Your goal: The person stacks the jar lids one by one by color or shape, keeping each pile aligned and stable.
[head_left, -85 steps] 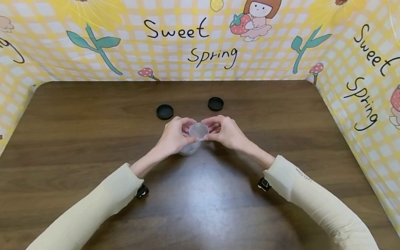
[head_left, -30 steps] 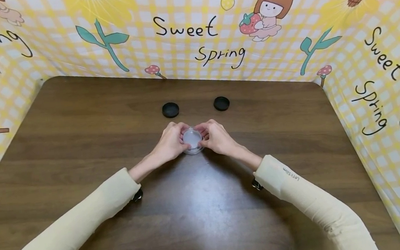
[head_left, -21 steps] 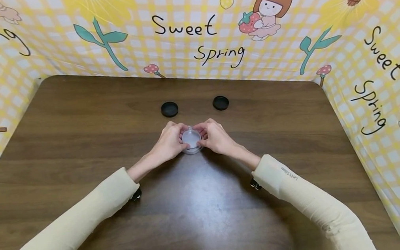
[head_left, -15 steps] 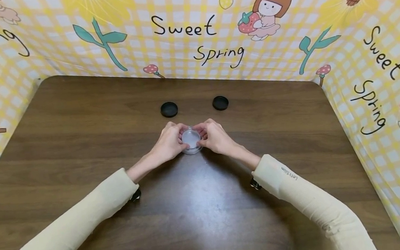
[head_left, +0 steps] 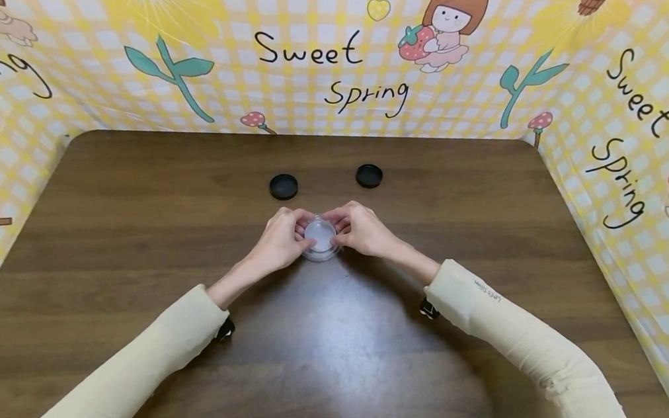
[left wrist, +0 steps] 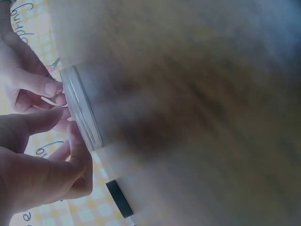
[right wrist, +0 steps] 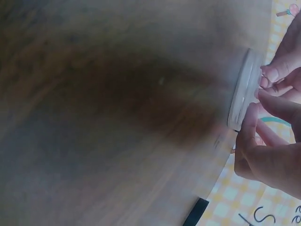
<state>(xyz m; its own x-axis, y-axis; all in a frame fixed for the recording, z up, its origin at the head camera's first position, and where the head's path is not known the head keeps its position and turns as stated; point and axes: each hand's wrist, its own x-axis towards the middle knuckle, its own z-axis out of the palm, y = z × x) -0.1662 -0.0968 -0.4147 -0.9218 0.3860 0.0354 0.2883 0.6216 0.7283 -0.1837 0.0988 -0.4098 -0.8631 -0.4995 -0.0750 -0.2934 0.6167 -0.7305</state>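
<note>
A low, clear round jar [head_left: 322, 257] stands on the table in front of the person. A small translucent disc [head_left: 319, 232] is over its mouth, and both hands hold the disc at its edge from opposite sides. My left hand [head_left: 282, 238] pinches the left side between thumb and fingers; my right hand [head_left: 366, 230] pinches the right side. In the left wrist view the clear jar [left wrist: 83, 109] is seen from the side, with fingers close above its rim. Whether the disc touches the jar is hard to tell.
Two black round lids lie beyond the hands, hollow side up: the left lid [head_left: 283, 187] and the right lid [head_left: 369, 176]. A yellow checked cloth [head_left: 321, 57] with printed drawings hangs round the far and side edges of the brown wooden table [head_left: 348, 360].
Since the oldest frame, both hands have brought the disc down and slightly left from above the jar's far right side to over its mouth. In the last second the hands have hardly moved.
</note>
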